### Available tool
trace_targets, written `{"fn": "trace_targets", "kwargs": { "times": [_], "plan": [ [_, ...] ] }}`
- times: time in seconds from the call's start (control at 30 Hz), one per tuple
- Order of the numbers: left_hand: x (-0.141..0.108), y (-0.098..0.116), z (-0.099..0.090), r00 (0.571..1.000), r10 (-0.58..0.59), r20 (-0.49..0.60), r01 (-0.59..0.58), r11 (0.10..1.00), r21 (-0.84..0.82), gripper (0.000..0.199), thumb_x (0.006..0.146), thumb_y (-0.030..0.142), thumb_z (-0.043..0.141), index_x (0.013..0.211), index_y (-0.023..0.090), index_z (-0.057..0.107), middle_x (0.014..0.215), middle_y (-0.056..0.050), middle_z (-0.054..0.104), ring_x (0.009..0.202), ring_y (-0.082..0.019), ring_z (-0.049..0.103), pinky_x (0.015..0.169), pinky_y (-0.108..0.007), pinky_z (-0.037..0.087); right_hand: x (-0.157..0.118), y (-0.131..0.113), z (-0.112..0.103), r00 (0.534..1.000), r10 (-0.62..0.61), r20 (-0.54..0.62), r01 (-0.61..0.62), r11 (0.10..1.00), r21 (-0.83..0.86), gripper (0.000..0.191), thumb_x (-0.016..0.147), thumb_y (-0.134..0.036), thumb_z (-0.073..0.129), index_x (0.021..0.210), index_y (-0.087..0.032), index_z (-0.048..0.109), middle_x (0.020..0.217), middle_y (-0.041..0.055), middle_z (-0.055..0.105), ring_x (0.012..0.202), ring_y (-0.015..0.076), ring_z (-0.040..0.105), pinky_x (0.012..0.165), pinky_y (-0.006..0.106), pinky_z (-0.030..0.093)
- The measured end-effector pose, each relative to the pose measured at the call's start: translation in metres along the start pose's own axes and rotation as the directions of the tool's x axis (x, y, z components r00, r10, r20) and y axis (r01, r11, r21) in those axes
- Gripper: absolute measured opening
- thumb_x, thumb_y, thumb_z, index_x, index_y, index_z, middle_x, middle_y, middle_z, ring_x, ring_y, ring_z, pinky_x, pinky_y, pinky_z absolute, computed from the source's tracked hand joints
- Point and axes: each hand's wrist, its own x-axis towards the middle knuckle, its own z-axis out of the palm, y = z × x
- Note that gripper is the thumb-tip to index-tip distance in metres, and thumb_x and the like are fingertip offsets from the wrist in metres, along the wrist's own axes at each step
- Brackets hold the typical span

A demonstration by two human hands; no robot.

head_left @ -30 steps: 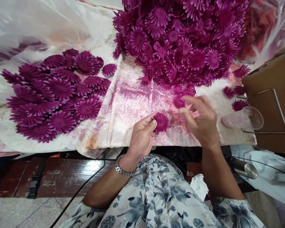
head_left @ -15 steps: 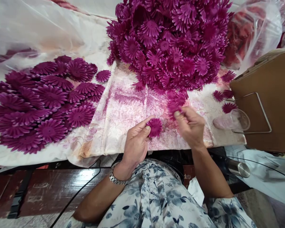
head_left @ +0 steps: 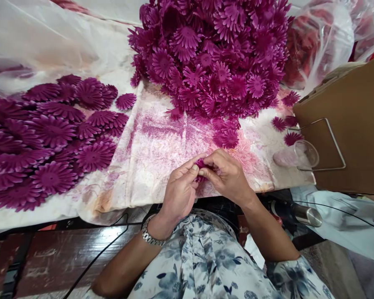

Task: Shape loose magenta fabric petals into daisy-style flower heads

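The left hand pinches a purple flower; the right hand pinches there too, partly covering it. A flower heap lies far, a box right.

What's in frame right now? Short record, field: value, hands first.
left hand: pinching a purple flower
right hand: pinched at the same petals, meeting the left
flower count in hands: can't tell, mostly covered
surface: stained pale cloth
large flower pile: beyond the hands
flatter flower pile: off to the left
right side: clear cup near a cardboard box
left wrist: metal watch
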Motion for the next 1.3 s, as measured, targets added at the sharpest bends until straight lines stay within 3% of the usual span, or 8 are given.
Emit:
{"fn": "trace_targets", "kwargs": {
  "times": [0.17, 0.33, 0.47, 0.7, 0.87, 1.0, 1.1, 1.3],
  "plan": [
    [-0.001, 0.001, -0.003, 0.998, 0.061, -0.016, -0.061, 0.998, -0.014, 0.024, 0.066, 0.021, 0.074, 0.090, 0.017, 0.075, 0.083, -0.005, 0.074, 0.077, -0.014, 0.064, 0.077, -0.024, 0.048, 0.000, 0.011, -0.005, 0.994, 0.018, -0.109, -0.012, 0.999, 0.052, 0.012, 0.088, -0.021, 0.052, 0.078, -0.019, 0.060, 0.067, 0.0001, 0.060, 0.062, 0.0110, 0.056, 0.058, 0.024, 0.047],
    [-0.001, 0.004, -0.006, 0.995, 0.076, -0.063, -0.077, 0.997, -0.025, 0.027, 0.063, 0.024, 0.076, 0.089, 0.019, 0.075, 0.081, -0.004, 0.074, 0.077, -0.016, 0.066, 0.076, -0.028, 0.050, 0.010, 0.050, -0.037, 0.894, 0.090, -0.439, -0.254, 0.909, -0.330, 0.014, 0.087, -0.025, 0.052, 0.088, -0.020, 0.065, 0.079, 0.0039, 0.064, 0.071, 0.0156, 0.057, 0.065, 0.030, 0.047],
    [0.001, 0.004, -0.006, 0.995, 0.059, -0.077, -0.061, 0.998, -0.030, 0.030, 0.064, 0.024, 0.075, 0.094, 0.017, 0.074, 0.081, -0.004, 0.073, 0.076, -0.015, 0.065, 0.073, -0.027, 0.049, 0.012, 0.056, -0.047, 0.931, 0.039, -0.364, -0.224, 0.848, -0.481, 0.020, 0.085, -0.027, 0.055, 0.103, -0.021, 0.064, 0.101, 0.0092, 0.062, 0.096, 0.0228, 0.056, 0.083, 0.040, 0.046],
    [0.004, 0.001, 0.002, 1.000, 0.012, -0.024, -0.013, 0.998, -0.057, 0.022, 0.066, 0.019, 0.072, 0.088, 0.015, 0.074, 0.079, -0.004, 0.072, 0.068, -0.010, 0.061, 0.065, -0.019, 0.046, -0.001, 0.007, 0.000, 0.998, -0.052, -0.025, 0.050, 0.997, -0.056, 0.008, 0.085, -0.023, 0.057, 0.082, -0.016, 0.060, 0.071, 0.0039, 0.060, 0.070, 0.0149, 0.056, 0.066, 0.029, 0.049],
    [0.001, -0.003, 0.000, 1.000, 0.023, -0.012, -0.023, 0.999, -0.030, 0.031, 0.062, 0.020, 0.075, 0.092, 0.016, 0.074, 0.085, -0.006, 0.074, 0.087, -0.018, 0.065, 0.083, -0.028, 0.047, -0.003, 0.014, -0.002, 0.993, -0.039, -0.116, 0.027, 0.994, -0.103, 0.016, 0.088, -0.019, 0.050, 0.077, -0.017, 0.061, 0.063, 0.0012, 0.058, 0.061, 0.0117, 0.054, 0.060, 0.025, 0.045],
    [0.001, 0.001, -0.004, 0.996, 0.042, -0.074, -0.047, 0.997, -0.058, 0.030, 0.060, 0.020, 0.075, 0.090, 0.016, 0.074, 0.076, -0.004, 0.073, 0.074, -0.015, 0.065, 0.073, -0.025, 0.049, 0.004, 0.040, -0.034, 0.921, 0.061, -0.385, -0.211, 0.909, -0.360, 0.016, 0.088, -0.025, 0.051, 0.088, -0.018, 0.065, 0.074, 0.0038, 0.064, 0.066, 0.0138, 0.057, 0.063, 0.028, 0.047],
    [0.003, 0.003, -0.005, 0.997, 0.007, -0.081, -0.014, 0.996, -0.086, 0.030, 0.060, 0.018, 0.075, 0.089, 0.015, 0.074, 0.074, -0.004, 0.073, 0.067, -0.011, 0.063, 0.066, -0.021, 0.048, 0.008, 0.049, -0.050, 0.912, 0.056, -0.407, -0.279, 0.811, -0.514, 0.024, 0.085, -0.031, 0.056, 0.105, -0.020, 0.064, 0.097, 0.0089, 0.065, 0.089, 0.0215, 0.059, 0.081, 0.040, 0.048],
    [0.004, 0.001, -0.003, 0.999, 0.017, -0.036, -0.020, 0.994, -0.108, 0.025, 0.063, 0.018, 0.073, 0.088, 0.015, 0.074, 0.079, -0.004, 0.073, 0.069, -0.010, 0.062, 0.069, -0.020, 0.047, 0.002, 0.013, -0.017, 0.997, -0.072, -0.032, 0.067, 0.988, -0.139, 0.013, 0.082, -0.029, 0.062, 0.090, -0.018, 0.062, 0.079, 0.0049, 0.063, 0.074, 0.0153, 0.058, 0.068, 0.030, 0.051]
  ]
}}
